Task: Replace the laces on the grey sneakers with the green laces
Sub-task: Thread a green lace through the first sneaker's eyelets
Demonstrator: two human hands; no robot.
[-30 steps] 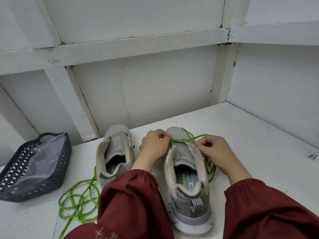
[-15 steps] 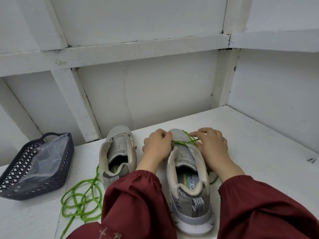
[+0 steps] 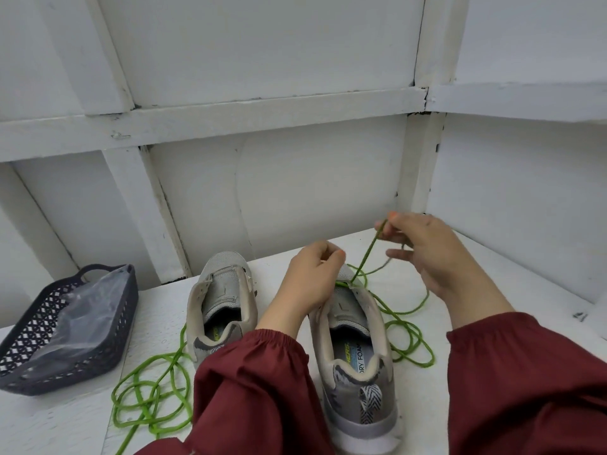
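Head view: centre right, the right hand [image 3: 427, 254] pinches a thin green cord lace [image 3: 366, 256] rising from the front eyelets of the lower-centre grey mesh sneaker [image 3: 354, 339]; lacing seems barely begun. The second grey mesh sneaker [image 3: 220, 300] stands laceless, another green cord lace [image 3: 147, 399] coiled lower left. The left hand [image 3: 312, 280] curls over the eyelets, its grasp hidden.

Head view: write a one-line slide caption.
Right hand pinches the green lace taut above the nearer grey sneaker, gripped by left hand.
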